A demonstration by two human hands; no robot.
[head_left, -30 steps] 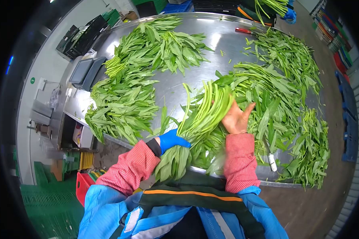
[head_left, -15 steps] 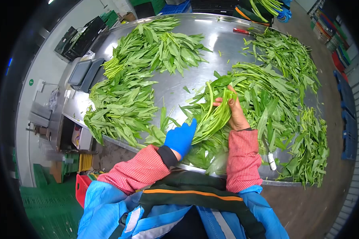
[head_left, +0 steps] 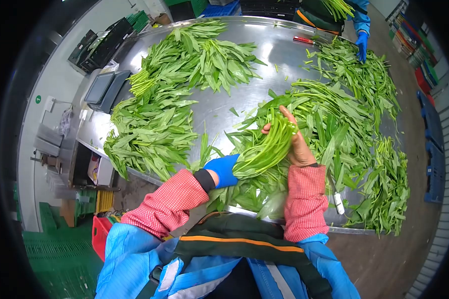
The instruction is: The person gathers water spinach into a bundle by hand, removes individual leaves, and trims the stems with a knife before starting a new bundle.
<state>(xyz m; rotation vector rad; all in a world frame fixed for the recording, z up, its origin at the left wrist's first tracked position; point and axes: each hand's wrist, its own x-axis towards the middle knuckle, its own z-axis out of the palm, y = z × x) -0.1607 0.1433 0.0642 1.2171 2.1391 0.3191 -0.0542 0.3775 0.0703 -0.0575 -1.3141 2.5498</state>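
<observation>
In the head view, my left hand [head_left: 221, 170], in a blue glove, is closed around the leafy part of a bunch of water spinach [head_left: 264, 152]. The cut stem ends point up and right, toward my bare right hand [head_left: 298, 142]. They lie against its palm. One of its digits stretches upward past the stems, and fingertips show on the bunch's far side. Under and right of the bunch spreads a loose pile of water spinach [head_left: 329, 117]. A white-handled knife [head_left: 338, 202] lies on the table near my right sleeve.
Bundled greens [head_left: 154, 137] cover the left of the steel table [head_left: 219, 107]. A red-handled knife [head_left: 304, 40] lies at the back. Another person's blue-gloved hand [head_left: 362, 47] is over greens at the far right. A scale-like device [head_left: 105, 89] stands at the left edge.
My left hand has turned and closed around the bunch, its pointing finger no longer extended. The stem ends are gathered more tightly against my right palm. The other person's gloved hand has come down toward the greens.
</observation>
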